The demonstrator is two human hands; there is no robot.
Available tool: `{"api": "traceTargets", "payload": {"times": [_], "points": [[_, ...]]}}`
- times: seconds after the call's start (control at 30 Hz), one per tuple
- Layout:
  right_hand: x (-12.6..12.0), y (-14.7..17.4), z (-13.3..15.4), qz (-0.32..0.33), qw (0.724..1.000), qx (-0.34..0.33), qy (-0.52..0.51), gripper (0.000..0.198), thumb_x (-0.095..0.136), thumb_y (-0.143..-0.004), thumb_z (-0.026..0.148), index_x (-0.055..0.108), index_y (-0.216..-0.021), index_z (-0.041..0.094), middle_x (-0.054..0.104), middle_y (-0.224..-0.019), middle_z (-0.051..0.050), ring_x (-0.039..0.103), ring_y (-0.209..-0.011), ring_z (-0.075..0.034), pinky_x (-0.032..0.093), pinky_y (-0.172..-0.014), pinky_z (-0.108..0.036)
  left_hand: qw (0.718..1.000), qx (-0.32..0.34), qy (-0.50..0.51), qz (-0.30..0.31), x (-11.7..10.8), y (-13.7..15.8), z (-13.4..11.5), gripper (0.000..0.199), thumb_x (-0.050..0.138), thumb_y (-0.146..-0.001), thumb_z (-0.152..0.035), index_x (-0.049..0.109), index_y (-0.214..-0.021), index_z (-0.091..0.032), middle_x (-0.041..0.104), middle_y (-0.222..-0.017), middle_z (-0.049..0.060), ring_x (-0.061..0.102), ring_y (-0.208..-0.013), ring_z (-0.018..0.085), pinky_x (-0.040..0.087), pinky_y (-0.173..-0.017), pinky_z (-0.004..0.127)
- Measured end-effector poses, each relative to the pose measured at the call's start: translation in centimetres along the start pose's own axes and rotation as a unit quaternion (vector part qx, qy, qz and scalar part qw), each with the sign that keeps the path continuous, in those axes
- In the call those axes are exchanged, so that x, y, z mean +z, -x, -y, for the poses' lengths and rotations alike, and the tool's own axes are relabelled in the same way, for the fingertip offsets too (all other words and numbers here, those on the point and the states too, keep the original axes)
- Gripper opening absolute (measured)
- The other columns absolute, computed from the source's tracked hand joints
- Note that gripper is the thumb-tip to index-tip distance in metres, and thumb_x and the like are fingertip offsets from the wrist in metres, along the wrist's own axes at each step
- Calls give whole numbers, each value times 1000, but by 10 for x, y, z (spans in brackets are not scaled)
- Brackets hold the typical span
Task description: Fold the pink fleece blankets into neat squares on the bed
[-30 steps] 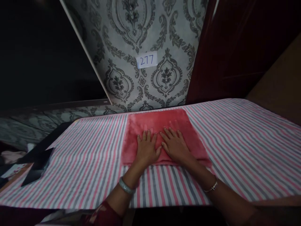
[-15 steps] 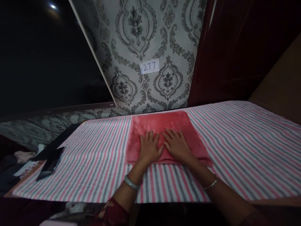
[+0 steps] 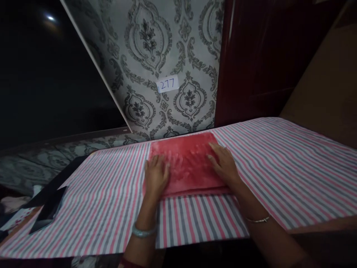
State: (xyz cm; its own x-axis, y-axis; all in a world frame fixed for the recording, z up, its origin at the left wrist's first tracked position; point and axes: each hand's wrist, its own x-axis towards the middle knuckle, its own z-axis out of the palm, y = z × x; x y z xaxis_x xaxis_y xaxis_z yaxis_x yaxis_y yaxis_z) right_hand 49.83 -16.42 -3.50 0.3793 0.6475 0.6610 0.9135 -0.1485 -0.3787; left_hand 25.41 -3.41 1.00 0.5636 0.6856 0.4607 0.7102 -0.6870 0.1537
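A folded red plush cloth (image 3: pixel 189 167) lies flat on the striped tablecloth, its layers showing along the near edge. Faint hand-shaped marks dent its pile. At its left side rests my left hand (image 3: pixel 156 175), fingers slightly bent and thumb apart, a pale green bangle on the wrist. My right hand (image 3: pixel 225 165) lies over the cloth's right side, with fingers and thumb apart; a silver bracelet circles that wrist. Both hands touch the cloth and neither visibly grips it.
Pink, grey and white stripes run across the tablecloth (image 3: pixel 111 193). A dark tablet-like device (image 3: pixel 48 210) lies at its left end. Behind stand a large dark screen (image 3: pixel 55 74), patterned wall with a paper label (image 3: pixel 167 84), and a dark red panel (image 3: pixel 251 67).
My hands have parted from the middle of the cloth, the left to its left side and the right to its right side. The view has shifted slightly.
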Motion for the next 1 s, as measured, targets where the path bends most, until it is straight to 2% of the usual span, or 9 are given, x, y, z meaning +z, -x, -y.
{"api": "traceTargets", "payload": {"times": [0.07,0.23,0.33,0.57,0.8,1.0], "points": [[-3,2,-4,23,999,-1,42,54,34,-103,39,45,-152,19,55,-149,-13,46,-140,-28,31,-116,-53,1000,-19,-23,6,1,-1,9,48,46,-99,-36,58,-140,-13,56,-148,19,47,-142,31,32,-120,55],[7,13,3,155,977,0,148,57,37,-102,42,48,-151,17,44,-158,-13,33,-148,-31,28,-118,-54,992,-11,-73,106,18,3,21,55,47,-100,-38,51,-148,-12,43,-158,22,36,-149,34,35,-117,56],[11,16,4,189,968,11,167,58,35,-103,45,48,-152,18,41,-160,-12,30,-150,-31,27,-119,-54,988,-15,-87,129,23,4,22,56,43,-102,-40,47,-150,-12,39,-160,21,34,-151,33,34,-118,52],[8,15,3,208,964,23,162,61,32,-103,46,45,-154,18,39,-161,-12,29,-150,-32,29,-118,-53,984,-45,-83,154,17,3,17,56,38,-103,-42,43,-154,-18,35,-164,16,30,-153,30,44,-111,49],[8,15,3,208,964,19,166,60,33,-103,47,47,-153,17,40,-161,-12,29,-150,-32,30,-117,-53,982,-56,-65,170,14,4,15,57,38,-103,-43,41,-155,-18,32,-165,17,28,-154,30,41,-113,52],[7,15,4,211,962,22,173,60,34,-102,45,47,-153,16,40,-161,-12,29,-150,-32,30,-117,-53,984,-53,-67,155,17,6,16,56,39,-103,-42,42,-154,-18,34,-164,17,29,-153,30,41,-114,49]]}}
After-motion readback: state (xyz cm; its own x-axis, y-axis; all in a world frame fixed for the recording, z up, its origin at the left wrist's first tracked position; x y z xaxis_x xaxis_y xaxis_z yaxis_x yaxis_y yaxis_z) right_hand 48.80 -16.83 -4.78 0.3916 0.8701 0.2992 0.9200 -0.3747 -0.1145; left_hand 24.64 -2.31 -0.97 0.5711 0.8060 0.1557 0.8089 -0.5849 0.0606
